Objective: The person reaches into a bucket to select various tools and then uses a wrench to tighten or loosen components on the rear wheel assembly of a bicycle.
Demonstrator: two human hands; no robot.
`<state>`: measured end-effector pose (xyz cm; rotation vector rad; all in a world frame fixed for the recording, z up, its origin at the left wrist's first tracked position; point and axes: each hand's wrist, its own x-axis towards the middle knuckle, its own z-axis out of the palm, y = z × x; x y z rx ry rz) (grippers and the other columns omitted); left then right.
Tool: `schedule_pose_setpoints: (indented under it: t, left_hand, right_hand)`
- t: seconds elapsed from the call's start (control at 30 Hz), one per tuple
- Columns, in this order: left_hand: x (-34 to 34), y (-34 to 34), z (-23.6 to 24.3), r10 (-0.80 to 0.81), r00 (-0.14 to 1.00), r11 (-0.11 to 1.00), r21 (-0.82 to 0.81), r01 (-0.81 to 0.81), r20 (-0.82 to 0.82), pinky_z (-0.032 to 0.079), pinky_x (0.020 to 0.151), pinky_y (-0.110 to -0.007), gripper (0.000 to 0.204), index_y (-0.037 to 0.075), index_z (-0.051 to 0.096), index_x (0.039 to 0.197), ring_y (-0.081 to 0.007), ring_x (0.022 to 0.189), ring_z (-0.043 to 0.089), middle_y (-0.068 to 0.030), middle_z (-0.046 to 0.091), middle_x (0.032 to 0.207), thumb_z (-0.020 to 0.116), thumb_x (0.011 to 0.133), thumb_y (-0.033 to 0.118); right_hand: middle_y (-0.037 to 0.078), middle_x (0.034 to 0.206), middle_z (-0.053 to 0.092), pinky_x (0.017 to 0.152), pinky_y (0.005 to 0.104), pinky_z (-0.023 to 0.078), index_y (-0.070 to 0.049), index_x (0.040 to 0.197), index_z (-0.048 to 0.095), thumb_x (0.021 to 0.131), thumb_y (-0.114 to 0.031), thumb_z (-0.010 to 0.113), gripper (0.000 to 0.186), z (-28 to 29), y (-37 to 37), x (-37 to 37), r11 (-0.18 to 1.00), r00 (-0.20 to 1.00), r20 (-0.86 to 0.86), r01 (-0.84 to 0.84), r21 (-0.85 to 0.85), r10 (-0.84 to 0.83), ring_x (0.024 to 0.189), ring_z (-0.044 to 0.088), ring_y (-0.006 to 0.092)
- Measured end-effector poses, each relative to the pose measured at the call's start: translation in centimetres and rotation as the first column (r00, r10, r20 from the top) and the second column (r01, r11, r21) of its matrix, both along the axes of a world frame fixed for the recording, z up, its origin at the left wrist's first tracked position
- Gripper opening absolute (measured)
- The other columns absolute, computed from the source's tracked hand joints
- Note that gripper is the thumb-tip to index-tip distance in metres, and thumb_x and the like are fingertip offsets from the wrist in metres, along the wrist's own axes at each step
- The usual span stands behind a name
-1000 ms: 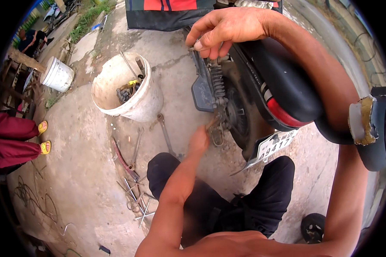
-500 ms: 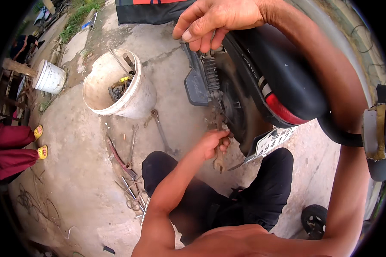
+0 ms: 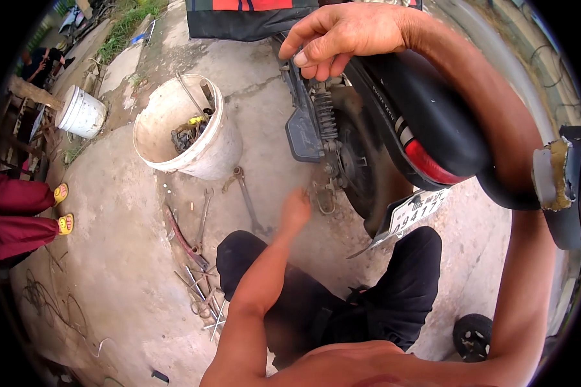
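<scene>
My left hand (image 3: 296, 208) is smeared by motion low beside the scooter's rear wheel (image 3: 353, 171) and suspension fittings; whatever it may hold is unclear. My right hand (image 3: 342, 40) hangs loosely above the top of the spring shock absorber (image 3: 325, 115), fingers apart and slightly curled, its forearm lying across the back of the black seat (image 3: 442, 129). A dark plastic guard (image 3: 302, 137) sits left of the spring. Below the red tail light (image 3: 432, 164) is a bent number plate (image 3: 414, 211).
A large bucket of tools (image 3: 210, 155) and a smaller bucket (image 3: 79, 113) stand left. Wrenches (image 3: 242, 184), rods (image 3: 203, 293) and wire (image 3: 51, 303) lie on concrete. Someone in maroon trousers (image 3: 19, 235) stands at left; another person (image 3: 39, 61) is farther back. A loose wheel (image 3: 471, 335) lies lower right.
Half a second ago my left hand gripped a wrench lower and farther right; it has since moved up and left, blurred. My right hand stays at about the same place.
</scene>
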<state>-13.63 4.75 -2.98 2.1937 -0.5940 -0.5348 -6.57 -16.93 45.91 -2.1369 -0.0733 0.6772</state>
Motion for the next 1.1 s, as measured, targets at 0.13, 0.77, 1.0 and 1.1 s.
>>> schedule_pose_setpoints:
  t: [0.13,0.77,1.0,1.1]
  left_hand:
    - [-0.5,-0.7,0.4,0.010,1.000,0.999,0.034,-0.011,0.008,0.050,0.081,-0.058,0.018,0.003,0.060,0.105,-0.0499,0.096,0.064,-0.0262,0.069,0.101,0.060,0.096,0.018]
    - [-1.8,-1.3,13.5,-0.261,0.177,0.928,-0.298,-0.224,-0.949,0.044,0.050,-0.036,0.017,0.005,0.059,0.107,-0.0124,0.049,0.043,-0.0052,0.056,0.070,0.055,0.105,0.022]
    - [0.2,-4.6,5.2,0.080,0.634,0.819,-0.312,-0.482,-0.769,0.041,0.054,-0.029,0.039,0.003,0.059,0.132,-0.0095,0.059,0.048,0.0002,0.061,0.080,0.069,0.098,0.018]
    - [-1.0,-7.9,6.1,-0.017,0.643,0.784,-0.409,-0.466,-0.766,0.040,0.054,-0.028,0.051,0.002,0.057,0.141,-0.0082,0.062,0.049,0.0005,0.064,0.086,0.073,0.095,0.018]
  right_hand:
    - [0.013,0.118,0.071,0.092,0.0345,0.056,0.004,0.147,0.047,0.100,-0.028,0.065,0.060,0.9,0.6,-0.3,0.999,1.000,-0.013,-0.023,0.038,0.024,0.102,0.069,0.0213]
    - [0.014,0.114,0.072,0.090,0.0343,0.058,0.002,0.145,0.050,0.102,-0.026,0.062,0.053,-0.2,-0.1,0.5,0.996,0.997,-0.044,0.059,0.069,-0.057,0.100,0.071,0.0219]
    - [0.014,0.116,0.071,0.091,0.0342,0.058,0.003,0.146,0.049,0.102,-0.026,0.062,0.054,1.1,-0.2,-0.5,0.997,0.999,0.035,-0.036,0.063,0.034,0.101,0.070,0.0220]
    - [0.014,0.117,0.071,0.092,0.0345,0.058,0.002,0.147,0.048,0.102,-0.026,0.062,0.055,0.9,-0.6,-0.6,1.000,1.000,-0.018,0.021,0.015,-0.021,0.102,0.070,0.0223]
